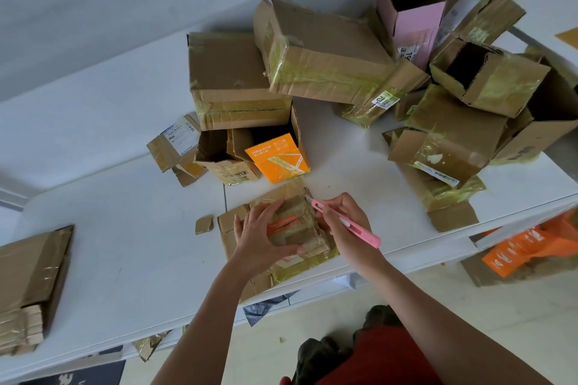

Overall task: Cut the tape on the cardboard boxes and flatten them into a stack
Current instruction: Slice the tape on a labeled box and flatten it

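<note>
A small taped cardboard box [300, 228] with orange tape strips lies on the white table [140, 244] near its front edge. My left hand [259, 237] grips the box from its left side, thumb along the near edge and fingers spread over the top. My right hand [344, 222] holds a pink utility knife [350, 225] like a pen, its tip at the box's far right corner. A stack of flattened boxes [31, 284] lies at the table's left end.
Several taped cardboard boxes are piled at the back and right, among them a pink open box [413, 19] and an orange box [278, 159]. A loose cardboard scrap [204, 224] lies left of the held box. Orange packaging [528, 247] sits under the table's right side.
</note>
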A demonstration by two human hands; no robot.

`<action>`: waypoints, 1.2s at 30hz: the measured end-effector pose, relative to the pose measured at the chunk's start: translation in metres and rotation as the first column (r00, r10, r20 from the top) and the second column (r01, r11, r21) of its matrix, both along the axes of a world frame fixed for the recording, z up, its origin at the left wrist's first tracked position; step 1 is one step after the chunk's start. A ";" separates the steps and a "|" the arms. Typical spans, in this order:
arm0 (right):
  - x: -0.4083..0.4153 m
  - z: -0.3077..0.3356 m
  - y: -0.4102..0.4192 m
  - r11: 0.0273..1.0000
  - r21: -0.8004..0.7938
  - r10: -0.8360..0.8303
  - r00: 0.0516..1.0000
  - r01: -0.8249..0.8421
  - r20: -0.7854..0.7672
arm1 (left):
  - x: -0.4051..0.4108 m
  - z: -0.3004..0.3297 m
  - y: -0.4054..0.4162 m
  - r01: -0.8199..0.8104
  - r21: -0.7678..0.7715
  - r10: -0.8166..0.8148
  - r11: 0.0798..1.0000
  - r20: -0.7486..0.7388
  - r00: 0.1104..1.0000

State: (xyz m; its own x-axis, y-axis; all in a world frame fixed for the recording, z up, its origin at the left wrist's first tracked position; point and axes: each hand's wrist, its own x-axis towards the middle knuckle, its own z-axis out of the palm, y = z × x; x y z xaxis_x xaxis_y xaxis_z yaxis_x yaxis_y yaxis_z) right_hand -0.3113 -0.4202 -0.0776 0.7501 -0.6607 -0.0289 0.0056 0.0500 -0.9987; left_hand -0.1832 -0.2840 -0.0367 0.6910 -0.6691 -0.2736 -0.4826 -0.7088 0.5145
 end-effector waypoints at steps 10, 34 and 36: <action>0.003 -0.001 0.000 0.998 -0.050 -0.032 0.999 0.031 -0.022 | 0.001 -0.002 -0.001 -0.001 -0.012 0.001 1.000 0.001 1.000; -0.011 0.003 -0.003 0.997 0.078 0.020 0.994 -0.011 -0.106 | -0.002 -0.003 -0.004 -0.008 -0.043 0.009 0.999 0.014 1.000; -0.016 0.002 -0.002 0.993 0.114 0.027 0.995 -0.017 -0.092 | -0.001 -0.003 -0.004 -0.013 -0.045 0.014 0.999 0.011 1.000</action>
